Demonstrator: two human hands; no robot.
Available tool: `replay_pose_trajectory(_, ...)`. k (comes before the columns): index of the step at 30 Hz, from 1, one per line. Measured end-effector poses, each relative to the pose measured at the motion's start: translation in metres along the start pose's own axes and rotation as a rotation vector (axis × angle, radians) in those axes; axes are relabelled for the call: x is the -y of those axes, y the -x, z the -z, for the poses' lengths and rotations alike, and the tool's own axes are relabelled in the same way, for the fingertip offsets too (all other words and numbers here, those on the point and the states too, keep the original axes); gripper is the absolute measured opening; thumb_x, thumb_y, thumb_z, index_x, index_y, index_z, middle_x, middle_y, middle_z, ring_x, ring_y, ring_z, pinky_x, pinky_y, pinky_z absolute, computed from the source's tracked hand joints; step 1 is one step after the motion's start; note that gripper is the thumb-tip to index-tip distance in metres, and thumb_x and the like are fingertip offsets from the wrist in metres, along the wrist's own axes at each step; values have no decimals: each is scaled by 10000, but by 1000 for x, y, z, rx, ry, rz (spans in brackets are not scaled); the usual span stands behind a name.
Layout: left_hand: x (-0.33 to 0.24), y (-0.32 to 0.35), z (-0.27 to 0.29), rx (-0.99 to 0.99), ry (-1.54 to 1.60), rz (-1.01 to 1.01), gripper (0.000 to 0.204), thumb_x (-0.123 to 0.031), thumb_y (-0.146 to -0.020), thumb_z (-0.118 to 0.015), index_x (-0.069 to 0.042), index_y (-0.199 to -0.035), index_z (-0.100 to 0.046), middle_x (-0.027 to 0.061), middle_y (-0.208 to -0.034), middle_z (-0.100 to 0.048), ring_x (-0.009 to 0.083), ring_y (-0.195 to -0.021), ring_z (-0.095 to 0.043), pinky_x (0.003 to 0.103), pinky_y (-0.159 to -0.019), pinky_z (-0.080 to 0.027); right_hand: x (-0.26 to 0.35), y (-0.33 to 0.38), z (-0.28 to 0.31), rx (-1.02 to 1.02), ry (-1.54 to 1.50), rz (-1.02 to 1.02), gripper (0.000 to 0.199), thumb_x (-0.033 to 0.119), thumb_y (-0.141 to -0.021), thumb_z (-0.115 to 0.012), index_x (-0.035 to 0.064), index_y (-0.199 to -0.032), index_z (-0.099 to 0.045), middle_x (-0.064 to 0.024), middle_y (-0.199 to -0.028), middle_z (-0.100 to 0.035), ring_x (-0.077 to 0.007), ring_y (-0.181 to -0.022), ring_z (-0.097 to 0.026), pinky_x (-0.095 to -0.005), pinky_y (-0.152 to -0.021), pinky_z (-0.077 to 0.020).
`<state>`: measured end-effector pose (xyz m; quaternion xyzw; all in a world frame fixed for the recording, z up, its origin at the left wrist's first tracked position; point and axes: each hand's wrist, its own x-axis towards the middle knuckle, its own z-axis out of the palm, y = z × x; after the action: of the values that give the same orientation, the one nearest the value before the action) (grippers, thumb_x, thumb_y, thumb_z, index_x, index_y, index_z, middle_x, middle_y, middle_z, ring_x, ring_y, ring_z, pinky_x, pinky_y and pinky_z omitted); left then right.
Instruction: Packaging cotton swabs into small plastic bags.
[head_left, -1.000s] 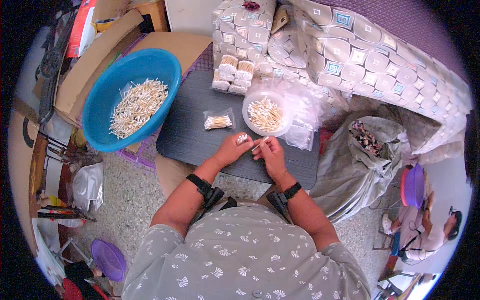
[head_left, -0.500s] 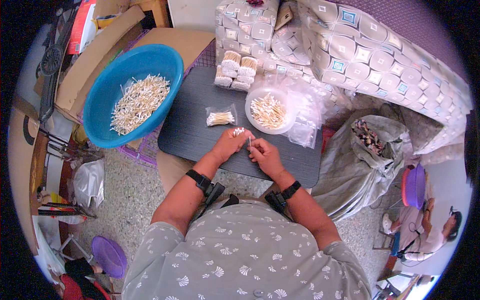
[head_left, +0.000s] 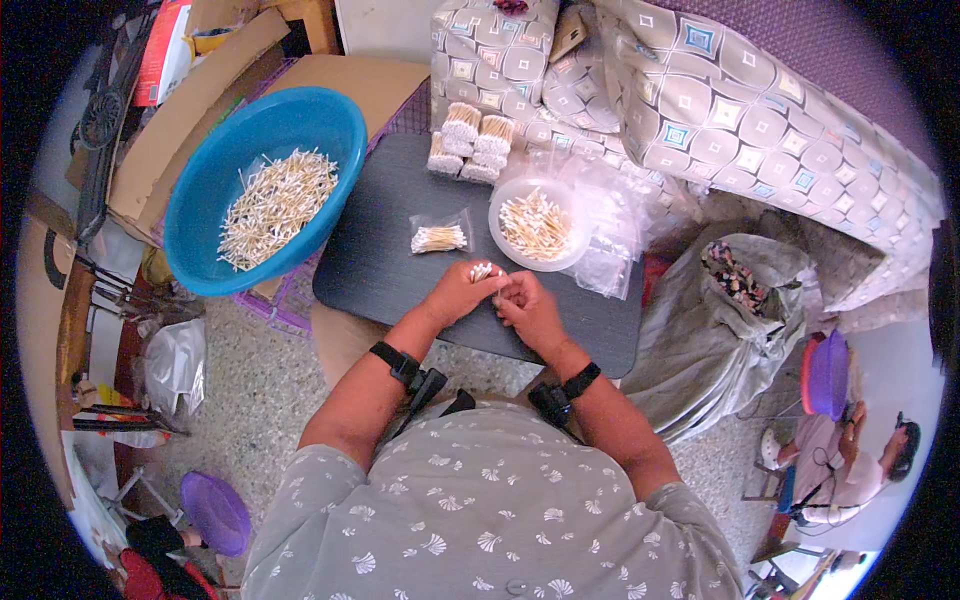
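In the head view, a small dark grey tabletop (head_left: 380, 250) sits low over a speckled stone floor (head_left: 250, 400), with the person seated at its near edge. A patterned sofa (head_left: 740, 120) runs along the far and right sides, its cushions just behind the tabletop's far edge. To the left, a big blue basin (head_left: 200, 210) holding loose cotton swabs overlaps the tabletop's left edge, resting over flattened cardboard (head_left: 180, 130).

On the tabletop, near the far edge, stand bundled swab packs (head_left: 470, 140). Nearer the middle lies a small clear bag of swabs (head_left: 438, 238), and just right of it a round white bowl of swabs (head_left: 538, 224), with empty clear bags (head_left: 610, 260) spilling toward the right edge.

The left hand (head_left: 462, 292) and right hand (head_left: 528, 308) meet close to the near edge. Both are curled partly closed, fingertips pinched together around a small bunch of swabs (head_left: 484, 271) held between them, just above the surface.

Bare tabletop shows on the left half and along the near-right corner. Right of the tabletop a grey sack (head_left: 700, 340) stands open, close to its corner. A purple stool (head_left: 215, 512) sits on the floor at lower left, and another person (head_left: 850, 460) sits well apart at lower right.
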<state>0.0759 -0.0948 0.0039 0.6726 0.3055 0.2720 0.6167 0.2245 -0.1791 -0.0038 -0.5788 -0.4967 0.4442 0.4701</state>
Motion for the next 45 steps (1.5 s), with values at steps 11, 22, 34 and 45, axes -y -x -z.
replay_pose_trajectory(11,0,2,-4,66,-47,-95,255,-249,-936,-538,-38,-813,-608,-14,-686,-586,96,-629,-523,265,-587,-440,-3,-1,-2,-45,11,6,228,70,-834,-654,34,-998,-501,-42,-793,-608,-100,-645,-573,-252,-557,-482)
replay_pose_trajectory(22,18,-1,2,-66,277,-41,330,-314,-996,-426,-78,-791,-529,-3,-670,-492,92,-582,-448,247,-533,-386,56,-7,43,-103,554,319,101,126,-830,-641,64,-908,-625,-113,-849,-614,-259,-752,-614,-353,-692,-494)
replay_pose_trajectory(34,18,-3,0,-101,282,-7,210,-269,-987,-454,-86,-988,-556,-25,-634,-469,63,-496,-374,226,-432,-311,65,-80,76,107,1192,322,88,148,-753,-655,76,-795,-625,-148,-819,-570,-337,-788,-594,-425,-689,-465)
replay_pose_trajectory(45,22,-8,1,-98,372,12,193,-260,-962,-492,-94,-948,-589,-37,-636,-500,41,-514,-417,208,-454,-343,54,-84,82,90,1249,347,84,156,-773,-603,77,-762,-576,-147,-820,-556,-348,-771,-591,-433,-659,-467)
